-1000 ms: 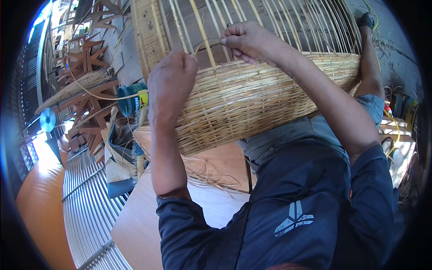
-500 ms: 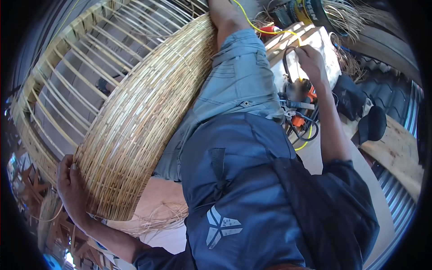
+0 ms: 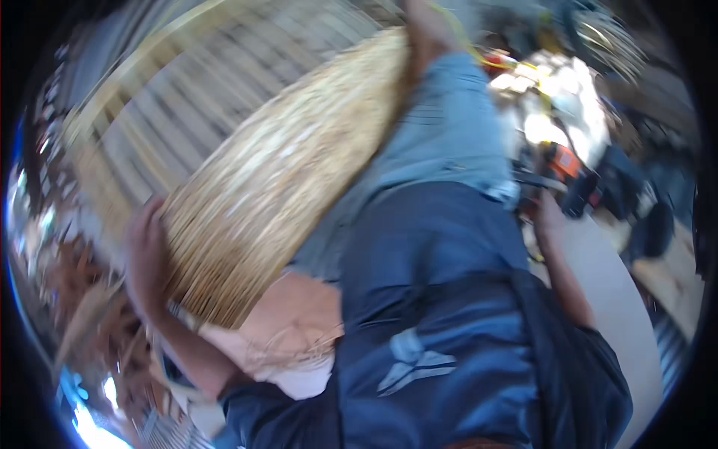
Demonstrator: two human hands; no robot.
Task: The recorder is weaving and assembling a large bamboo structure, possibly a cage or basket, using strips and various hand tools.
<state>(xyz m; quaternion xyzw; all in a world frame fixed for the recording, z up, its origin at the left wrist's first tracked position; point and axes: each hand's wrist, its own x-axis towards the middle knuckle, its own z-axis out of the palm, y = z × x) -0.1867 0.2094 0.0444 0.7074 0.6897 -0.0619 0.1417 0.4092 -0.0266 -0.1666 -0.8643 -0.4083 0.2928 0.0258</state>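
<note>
A large woven rattan piece [image 3: 292, 172], with a tight weave on its near side, leans across my left leg. At its lower left corner my left hand [image 3: 147, 251] is closed round the edge. Beyond the weave, bare rattan staves [image 3: 194, 97] run out to a thick curved rim [image 3: 112, 105]; they are smeared by motion. Over on the right, my right hand [image 3: 550, 213] is low beside a cluster of tools with an orange and black one [image 3: 565, 161]. Its fingers are blurred, so any grip there is hidden.
A sunlit wooden block [image 3: 576, 82] and a yellow cord [image 3: 479, 56] lie past my leg. Dark caps or pads [image 3: 651, 228] sit at the right. Loose rattan strips [image 3: 292, 355] lie near my left side, and brown scraps [image 3: 82, 284] are farther left.
My right hand has left the dark cord by the wooden block and come down toward the tools. The view has swung, shifting the scene rightward. My left hand stays at the weave's corner.
</note>
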